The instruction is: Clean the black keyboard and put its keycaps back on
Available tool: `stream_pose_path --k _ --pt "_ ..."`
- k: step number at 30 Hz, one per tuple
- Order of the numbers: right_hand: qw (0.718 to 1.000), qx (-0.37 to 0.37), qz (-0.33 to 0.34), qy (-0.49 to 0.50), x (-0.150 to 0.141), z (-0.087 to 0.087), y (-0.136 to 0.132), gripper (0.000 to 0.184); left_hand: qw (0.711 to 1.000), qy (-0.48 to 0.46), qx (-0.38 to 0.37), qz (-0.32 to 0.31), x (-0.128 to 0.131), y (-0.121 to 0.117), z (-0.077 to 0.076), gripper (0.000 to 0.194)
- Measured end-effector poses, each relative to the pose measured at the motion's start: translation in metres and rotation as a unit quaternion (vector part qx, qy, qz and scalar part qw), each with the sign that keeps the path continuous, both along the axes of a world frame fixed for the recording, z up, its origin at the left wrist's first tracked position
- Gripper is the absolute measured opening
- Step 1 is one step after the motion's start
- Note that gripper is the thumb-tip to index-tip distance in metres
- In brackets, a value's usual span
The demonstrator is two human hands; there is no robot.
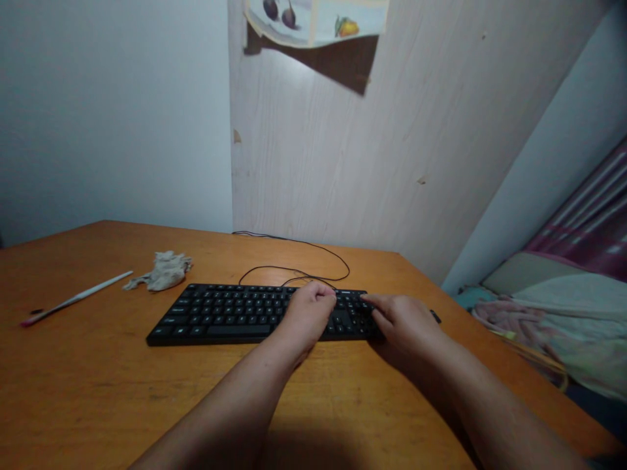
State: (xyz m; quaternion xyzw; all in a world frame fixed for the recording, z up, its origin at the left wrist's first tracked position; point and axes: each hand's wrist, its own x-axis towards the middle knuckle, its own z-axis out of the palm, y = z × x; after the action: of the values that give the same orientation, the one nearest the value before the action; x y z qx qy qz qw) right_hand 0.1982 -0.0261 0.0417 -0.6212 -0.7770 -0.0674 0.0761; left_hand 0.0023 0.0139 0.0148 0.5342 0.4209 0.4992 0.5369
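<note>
Keyboard [230, 316]: black, flat on the wooden desk [98, 398], lying crosswise in front of the person, toward the middle of my head view. Space bar edge faces the person.

Left hand [309, 314]: over the keyboard, right of the space bar, covering keys there. Fingers curled in, thumb up against the index finger. I can't tell if anything is pinched inside.

Right hand [404, 320]: at the keyboard's right end. Index finger out over the number keys, thumb below it, tips apart. The other fingers are hidden from me, so I can't tell if they grip the keyboard's edge.

Just past the right hand I get a small black object [435, 316], mostly hidden; can't identify it.

Black cable [269, 266] loops on the desk behind the keyboard, running to the back edge.

Left of the keyboard: crumpled greyish cloth [169, 271], near its back left corner. Further left, a slim white stick [93, 289] with a pinkish end, lying slantwise.

Beyond the desk: pale wood-grain panel [313, 150] with fruit pictures [350, 23] up top; bedding [563, 320] and purple curtain [588, 215] off right.
</note>
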Motion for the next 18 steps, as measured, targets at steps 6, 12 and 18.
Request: stream_pose_path --k 6,12,18 --pt "1.0 -0.003 -0.004 0.014 -0.002 0.001 0.0 0.039 1.0 0.013 0.005 0.004 0.0 0.002 0.0 0.004" --pt "0.999 -0.042 0.028 0.0 -0.009 -0.004 0.002 0.038 1.0 0.008 0.012 0.0 0.0 0.002 -0.004 0.006" --pt "0.998 -0.046 0.027 0.013 -0.008 -0.004 0.003 0.038 1.0 0.01 0.017 0.003 0.001 0.003 -0.004 0.008"
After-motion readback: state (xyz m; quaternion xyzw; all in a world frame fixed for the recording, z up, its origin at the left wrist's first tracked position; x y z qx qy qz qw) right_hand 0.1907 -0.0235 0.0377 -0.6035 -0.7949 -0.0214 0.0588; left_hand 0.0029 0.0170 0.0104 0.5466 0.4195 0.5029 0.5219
